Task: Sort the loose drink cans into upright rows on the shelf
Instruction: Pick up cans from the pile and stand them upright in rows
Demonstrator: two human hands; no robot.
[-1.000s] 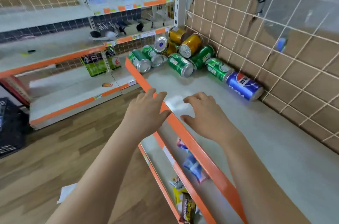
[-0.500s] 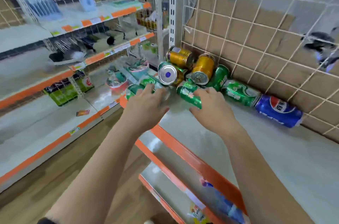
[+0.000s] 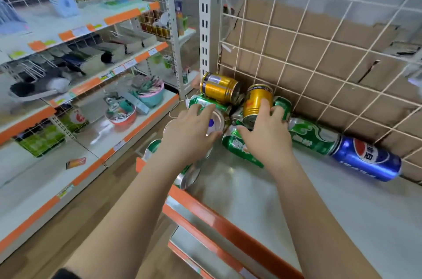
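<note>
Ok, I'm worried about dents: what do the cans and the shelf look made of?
The cans look like thin metal: glossy printed sides, bare silvery ends. The shelf seems to be painted metal, pale with a soft sheen.

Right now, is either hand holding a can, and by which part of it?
Nothing clearly. The right hand, fingers spread, touches the side of a gold can; the left hand covers a silver-ended can, and its grip cannot be told.
</note>
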